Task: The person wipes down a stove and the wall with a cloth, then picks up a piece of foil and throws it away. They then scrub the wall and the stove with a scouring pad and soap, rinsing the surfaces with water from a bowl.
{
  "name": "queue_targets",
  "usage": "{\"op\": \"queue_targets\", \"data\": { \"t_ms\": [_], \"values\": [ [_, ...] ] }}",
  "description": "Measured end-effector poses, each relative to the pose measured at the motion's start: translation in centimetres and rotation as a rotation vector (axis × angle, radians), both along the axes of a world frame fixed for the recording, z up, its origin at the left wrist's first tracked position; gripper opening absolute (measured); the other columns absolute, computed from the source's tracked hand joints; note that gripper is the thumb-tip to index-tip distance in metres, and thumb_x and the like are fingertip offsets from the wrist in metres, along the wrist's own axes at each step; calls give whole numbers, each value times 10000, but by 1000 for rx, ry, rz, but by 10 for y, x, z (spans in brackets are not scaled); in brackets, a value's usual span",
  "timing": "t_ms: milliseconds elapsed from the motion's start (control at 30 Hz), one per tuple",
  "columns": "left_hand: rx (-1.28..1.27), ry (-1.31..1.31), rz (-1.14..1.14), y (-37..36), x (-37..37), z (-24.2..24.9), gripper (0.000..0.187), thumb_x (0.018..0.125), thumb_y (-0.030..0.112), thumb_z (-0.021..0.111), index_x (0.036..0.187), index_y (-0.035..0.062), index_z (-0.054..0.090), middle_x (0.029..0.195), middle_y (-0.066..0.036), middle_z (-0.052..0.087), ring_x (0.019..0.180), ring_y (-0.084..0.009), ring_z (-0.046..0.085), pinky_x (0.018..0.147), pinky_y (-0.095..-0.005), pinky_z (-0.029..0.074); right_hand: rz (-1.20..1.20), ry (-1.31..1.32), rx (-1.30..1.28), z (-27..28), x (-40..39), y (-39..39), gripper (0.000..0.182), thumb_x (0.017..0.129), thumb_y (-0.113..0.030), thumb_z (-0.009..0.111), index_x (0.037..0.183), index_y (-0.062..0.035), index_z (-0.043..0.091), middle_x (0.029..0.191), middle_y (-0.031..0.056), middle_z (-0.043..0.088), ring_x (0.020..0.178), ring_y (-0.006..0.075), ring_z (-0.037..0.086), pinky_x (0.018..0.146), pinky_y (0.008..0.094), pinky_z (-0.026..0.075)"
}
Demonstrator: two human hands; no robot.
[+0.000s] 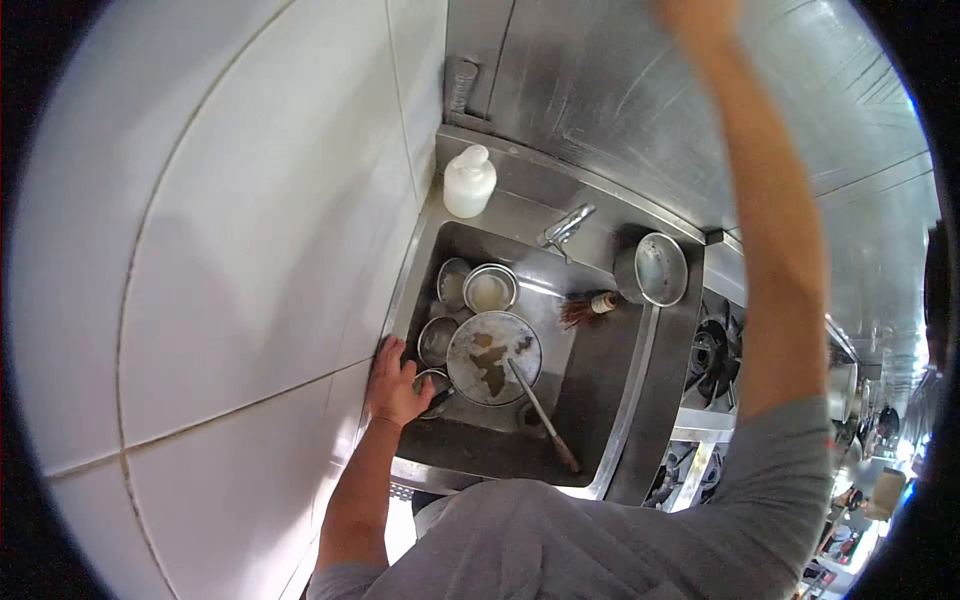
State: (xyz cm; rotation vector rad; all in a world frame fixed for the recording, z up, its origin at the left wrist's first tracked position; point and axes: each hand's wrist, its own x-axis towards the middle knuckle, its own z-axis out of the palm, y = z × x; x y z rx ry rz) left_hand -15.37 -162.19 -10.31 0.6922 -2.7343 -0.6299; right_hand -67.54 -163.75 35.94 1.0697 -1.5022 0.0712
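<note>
My left hand (398, 388) rests on the left rim of the steel sink (640, 345), fingers stretched out and somewhat apart. Just beside it sits a small metal bowl (433, 380), partly hidden, with a bit of green showing near my thumb. Raised high against the steel wall, my right hand (700, 22) is blurred and cut off by the top of the view, so its fingers cannot be read. In the sink a large round pan (465, 365) holds cloudy liquid with brown patches. A long-handled utensil (540, 415) leans across that pan; its tip is under the liquid.
More metal bowls (490, 290) stand in the sink's left part. A bristle brush (590, 306) lies at the right, below a steel pot (661, 270) on the ledge. At the back are a faucet (567, 228) and a white bottle (469, 184). Stove burners (710, 345) stand right of the sink.
</note>
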Motion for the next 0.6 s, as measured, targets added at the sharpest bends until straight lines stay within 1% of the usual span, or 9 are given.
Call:
{"op": "queue_targets", "data": {
  "t_ms": [67,100,167,267,333,367,433,533,600],
  "values": [
    [-11,-4,9,-1,0,0,318,783,263,797,908,-9,692,1438,-225,538,1492,-443,425,1222,-544,403,-101,-413,600,-116,25,13,344,1035,-205,558,1347,-131,682,1436,75,625,1324,288,591,1127,474,481],
    [-34,-1,-5,-2,0,1,335,772,261,805,918,-18,690,1435,-227,538,1486,-452,428,1214,-553,408,-51,-371,826,-167,25,27,318,1022,-198,574,1305,-151,711,1403,35,660,1301,262,615,1105,454,510],
    [-60,0,-17,-3,-1,-1,344,765,262,811,923,-18,690,1430,-228,537,1486,-452,426,1211,-557,408,236,-86,881,-241,-15,75,384,940,-184,607,1309,-145,704,1489,6,629,1449,219,493,1202,408,423],
    [-85,0,-26,2,4,-7,349,752,258,820,929,-14,691,1418,-228,534,1469,-454,438,1198,-561,413,163,-277,887,-274,-23,167,411,909,-189,611,1305,-157,712,1492,-17,626,1444,193,486,1193,408,424],
    [-108,38,-29,5,-14,-5,345,746,252,824,929,-10,693,1412,-228,532,1452,-455,451,1188,-562,417,-22,-660,844,-285,-34,232,393,943,-143,610,1324,-129,707,1440,27,658,1375,248,563,1147,429,461],
    [-115,24,71,15,-30,5,355,744,255,831,954,0,701,1415,-221,526,1419,-452,475,1165,-561,427,-42,-656,837,-294,-36,255,393,943,-143,610,1324,-129,707,1440,27,658,1375,248,563,1147,429,461],
    [-22,57,159,53,-65,9,432,765,279,841,1090,24,713,1357,-216,575,1290,-453,554,1105,-549,448,-339,-1059,233,-324,-29,298,362,967,-86,603,1312,-88,714,1357,102,687,1267,335,640,1063,462,519],
    [429,87,-347,113,-185,27,536,865,304,828,1280,5,669,1253,-249,682,1194,-419,664,1051,-505,510,-360,-1046,101,-371,-19,272,318,972,-36,571,1235,-61,748,1283,174,697,1170,387,681,986,490,561],
    [607,148,-404,160,-276,43,541,965,355,764,1335,-10,611,1309,-251,660,1195,-429,639,1033,-503,517,-99,-1179,114,-329,22,218,368,966,-15,548,1259,-95,754,1288,161,695,1174,379,684,995,485,561]
  ]
}}
